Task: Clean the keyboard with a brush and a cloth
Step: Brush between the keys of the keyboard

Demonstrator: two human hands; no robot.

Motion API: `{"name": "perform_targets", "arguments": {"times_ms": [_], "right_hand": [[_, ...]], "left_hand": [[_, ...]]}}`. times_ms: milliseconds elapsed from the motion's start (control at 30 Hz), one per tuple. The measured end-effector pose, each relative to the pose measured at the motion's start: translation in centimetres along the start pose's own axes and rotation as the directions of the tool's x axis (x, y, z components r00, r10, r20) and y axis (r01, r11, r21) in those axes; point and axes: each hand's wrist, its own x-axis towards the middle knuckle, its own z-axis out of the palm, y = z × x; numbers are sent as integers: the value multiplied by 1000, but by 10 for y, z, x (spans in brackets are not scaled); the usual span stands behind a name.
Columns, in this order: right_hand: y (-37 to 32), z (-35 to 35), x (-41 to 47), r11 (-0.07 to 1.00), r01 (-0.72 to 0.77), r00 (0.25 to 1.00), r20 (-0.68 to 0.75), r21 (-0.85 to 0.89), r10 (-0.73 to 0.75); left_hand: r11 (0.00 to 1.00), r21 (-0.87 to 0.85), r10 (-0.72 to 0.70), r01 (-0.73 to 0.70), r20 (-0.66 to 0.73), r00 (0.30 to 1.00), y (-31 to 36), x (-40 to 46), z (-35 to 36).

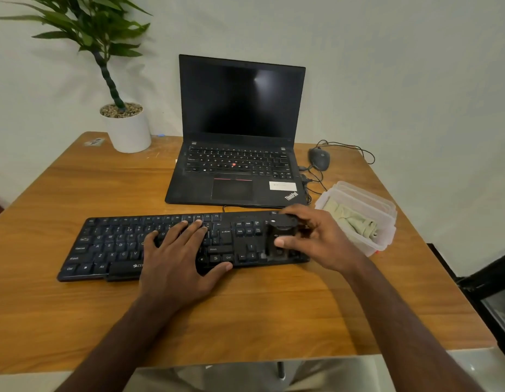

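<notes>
Head view: the keyboard [166, 244] lies on the near table [274, 306]. The left hand [177, 261] rests flat on its keys, fingers straight. The right hand [316, 239] grips a black brush [282, 236] over the right-end keys. Brushing looks to be the step in hand; the cloth [350, 219] waits in the tub [387, 222] at right. The next move calls for short strokes between keys.

One head-worn camera looks forward and down, close over the table [274, 321].

Soft, dim room light. A pale glare sits on the laptop screen [262, 80]. The picture bends at its edges, slightly blurry.
</notes>
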Motion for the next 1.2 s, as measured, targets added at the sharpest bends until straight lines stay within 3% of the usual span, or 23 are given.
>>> {"name": "perform_targets", "arguments": {"times_ms": [233, 433, 567, 700, 800, 933, 1067, 1200], "right_hand": [[0, -52, -12, 985, -3, 1000, -13, -172, 1], [1, -17, -2, 998, 51, 996, -78, 21, -49], [10, -27, -10, 1000, -11, 1000, -24, -17, 11], [7, -52, -13, 992, 20, 998, -62, -124, -27], [4, -40, -9, 996, 58, 991, -116, -68, -66], [13, -23, -9, 998, 35, 997, -70, -54, -39], [12, -33, -3, 989, 29, 974, -216, -146, -61], [3, -17, 3, 994, 71, 956, -278, -79, -90]], "left_hand": [[1000, 3, -1, 1, -3, 1000, 0, 0, 1], [1000, 3, 0, 0, 4, 1000, 0, 0, 1], [1000, -1, 3, -3, 2, 1000, 0, 0, 0], [1000, -3, 1, -1, -1, 1000, 0, 0, -1], [1000, -4, 5, -5, 3, 1000, 0, 0, -1], [1000, -10, 4, -4, 0, 1000, 1, -1, -2], [1000, -9, 1, -1, 7, 1000, 0, -1, -1], [1000, -3, 4, -4, 8, 1000, 0, 0, -1]]}}
